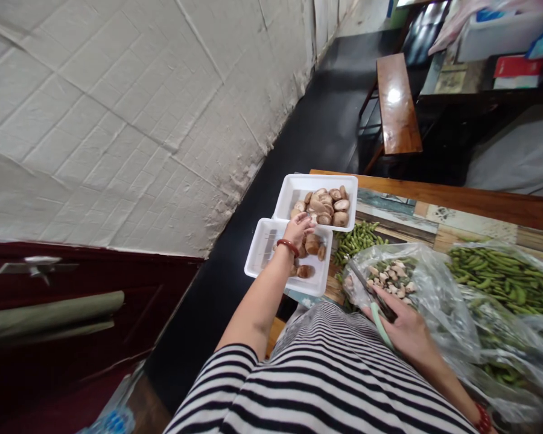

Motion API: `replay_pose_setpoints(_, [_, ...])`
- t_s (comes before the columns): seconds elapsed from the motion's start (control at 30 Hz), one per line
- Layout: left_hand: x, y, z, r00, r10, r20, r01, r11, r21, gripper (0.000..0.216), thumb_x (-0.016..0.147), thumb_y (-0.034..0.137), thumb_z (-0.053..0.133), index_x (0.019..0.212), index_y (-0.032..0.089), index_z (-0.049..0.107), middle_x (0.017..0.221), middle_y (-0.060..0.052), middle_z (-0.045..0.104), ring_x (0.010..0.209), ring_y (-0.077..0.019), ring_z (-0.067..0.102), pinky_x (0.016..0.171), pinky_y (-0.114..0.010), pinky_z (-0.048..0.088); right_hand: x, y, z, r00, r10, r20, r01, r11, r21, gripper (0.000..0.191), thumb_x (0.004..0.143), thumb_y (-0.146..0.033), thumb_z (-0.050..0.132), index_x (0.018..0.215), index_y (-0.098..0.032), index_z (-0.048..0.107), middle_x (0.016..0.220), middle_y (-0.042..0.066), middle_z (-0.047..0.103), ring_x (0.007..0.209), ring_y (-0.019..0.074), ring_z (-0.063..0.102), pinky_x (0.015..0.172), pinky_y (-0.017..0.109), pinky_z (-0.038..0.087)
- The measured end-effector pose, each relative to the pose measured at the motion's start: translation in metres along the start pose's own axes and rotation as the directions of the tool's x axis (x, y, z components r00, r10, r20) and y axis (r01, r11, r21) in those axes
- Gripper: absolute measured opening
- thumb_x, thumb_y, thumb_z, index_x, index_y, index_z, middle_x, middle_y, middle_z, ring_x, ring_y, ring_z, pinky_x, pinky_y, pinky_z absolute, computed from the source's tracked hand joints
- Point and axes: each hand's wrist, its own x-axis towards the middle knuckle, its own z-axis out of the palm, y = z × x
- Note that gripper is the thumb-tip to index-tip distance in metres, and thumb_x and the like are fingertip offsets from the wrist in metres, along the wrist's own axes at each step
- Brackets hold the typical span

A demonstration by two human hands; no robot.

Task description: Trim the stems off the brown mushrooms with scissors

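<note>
My left hand (pixel 298 230) reaches over the near white tray (pixel 265 253), its fingers closed on a brown mushroom (pixel 311 223) at the edge between the two trays. The near tray holds a few mushrooms (pixel 311 246). Behind it, the far white tray (pixel 298 188) carries a heap of mushrooms (pixel 328 206). My right hand (pixel 402 328) grips a pair of scissors with a pale green handle (pixel 380 322), the blades pointing into a clear plastic bag (pixel 428 283) with cut mushroom stems (pixel 391 277).
Loose green bean pods (pixel 357 238) lie on the wooden table (pixel 479 205) beside the trays. More pods (pixel 507 280) fill plastic bags at the right. A wooden bench (pixel 396 102) stands beyond the table. A tiled wall and a dark red cabinet (pixel 72 289) are at the left.
</note>
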Motion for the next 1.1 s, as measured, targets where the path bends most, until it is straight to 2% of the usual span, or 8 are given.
replay_pose_setpoints(0.13, [-0.004, -0.033, 0.000, 0.995, -0.084, 0.052, 0.071, 0.973, 0.218, 0.032, 0.088, 0.033, 0.078, 0.111, 0.013, 0.066, 0.087, -0.004, 0.069, 0.071, -0.0127, 0.065, 0.068, -0.027, 0.055, 0.004, -0.003, 0.000, 1.000, 0.011, 0.029, -0.010, 1.000, -0.008, 0.052, 0.084, -0.052, 0.068, 0.130, -0.028, 0.075, 0.131, 0.008, 0.076, 0.122, 0.0325, 0.071, 0.107, 0.049, 0.055])
replay_pose_setpoints(0.27, [-0.014, -0.064, 0.003, 0.986, -0.114, 0.122, 0.054, 0.911, 0.410, 0.020, 0.094, 0.031, 0.071, 0.109, 0.016, 0.069, 0.108, -0.006, 0.071, 0.096, -0.0196, 0.068, 0.089, -0.041, 0.058, 0.009, -0.006, -0.003, 0.999, 0.002, 0.046, -0.002, 1.000, -0.018, 0.053, 0.086, -0.050, 0.066, 0.133, -0.027, 0.073, 0.135, 0.008, 0.074, 0.128, 0.0311, 0.068, 0.112, 0.049, 0.052])
replay_pose_setpoints(0.4, [-0.018, -0.077, 0.009, 0.981, -0.121, 0.154, 0.024, 0.856, 0.517, 0.031, 0.087, 0.026, 0.077, 0.116, 0.016, 0.070, 0.126, -0.012, 0.066, 0.116, -0.0264, 0.063, 0.107, -0.049, 0.048, 0.013, -0.008, -0.005, 0.998, 0.002, 0.058, 0.000, 0.999, -0.036, 0.053, 0.086, -0.051, 0.066, 0.133, -0.027, 0.072, 0.135, 0.008, 0.074, 0.128, 0.0307, 0.068, 0.111, 0.049, 0.052])
replay_pose_setpoints(0.57, [-0.026, -0.082, 0.015, 0.984, -0.112, 0.137, 0.019, 0.836, 0.548, 0.032, 0.082, 0.023, 0.081, 0.111, 0.016, 0.071, 0.129, -0.014, 0.063, 0.119, -0.0283, 0.061, 0.110, -0.049, 0.044, 0.012, -0.009, -0.003, 0.997, 0.023, 0.067, -0.019, 0.998, -0.055, 0.054, 0.083, -0.053, 0.066, 0.130, -0.026, 0.074, 0.134, 0.008, 0.075, 0.126, 0.0308, 0.069, 0.110, 0.049, 0.054])
replay_pose_setpoints(0.73, [-0.040, -0.085, 0.008, 0.995, -0.066, 0.072, 0.028, 0.898, 0.439, 0.018, 0.094, 0.029, 0.070, 0.107, 0.017, 0.068, 0.122, -0.008, 0.066, 0.112, -0.0240, 0.062, 0.099, -0.046, 0.053, 0.006, -0.003, -0.006, 0.999, 0.004, 0.046, -0.002, 0.999, -0.036, 0.053, 0.084, -0.051, 0.066, 0.130, -0.026, 0.074, 0.133, 0.007, 0.075, 0.125, 0.0296, 0.070, 0.109, 0.047, 0.054])
replay_pose_setpoints(0.8, [-0.046, -0.084, 0.001, 0.998, -0.057, 0.029, 0.043, 0.935, 0.352, 0.021, 0.088, 0.024, 0.075, 0.105, 0.016, 0.067, 0.118, -0.008, 0.067, 0.109, -0.0229, 0.063, 0.095, -0.042, 0.054, 0.002, 0.000, -0.008, 1.000, -0.004, 0.028, 0.004, 0.999, -0.032, 0.052, 0.084, -0.052, 0.066, 0.129, -0.027, 0.075, 0.131, 0.007, 0.076, 0.122, 0.0303, 0.071, 0.107, 0.047, 0.056])
replay_pose_setpoints(0.9, [-0.058, -0.078, -0.006, 0.997, -0.075, 0.002, 0.073, 0.981, 0.179, 0.042, 0.071, 0.016, 0.084, 0.109, 0.016, 0.066, 0.113, -0.009, 0.069, 0.102, -0.0219, 0.066, 0.085, -0.036, 0.056, -0.003, 0.005, -0.010, 1.000, -0.021, 0.021, 0.022, 0.999, -0.024, 0.050, 0.084, -0.052, 0.067, 0.127, -0.029, 0.076, 0.127, 0.007, 0.078, 0.117, 0.0312, 0.073, 0.102, 0.046, 0.058])
replay_pose_setpoints(1.1, [-0.095, -0.053, 0.000, 0.990, -0.079, 0.117, 0.095, 0.985, -0.143, 0.056, 0.056, 0.024, 0.092, 0.108, 0.017, 0.073, 0.107, -0.009, 0.074, 0.090, -0.0201, 0.069, 0.077, -0.031, 0.055, -0.008, 0.009, -0.007, 0.999, -0.033, 0.025, 0.033, 0.999, -0.024, 0.054, 0.083, -0.055, 0.066, 0.128, -0.026, 0.075, 0.129, 0.010, 0.077, 0.120, 0.0323, 0.072, 0.104, 0.048, 0.057])
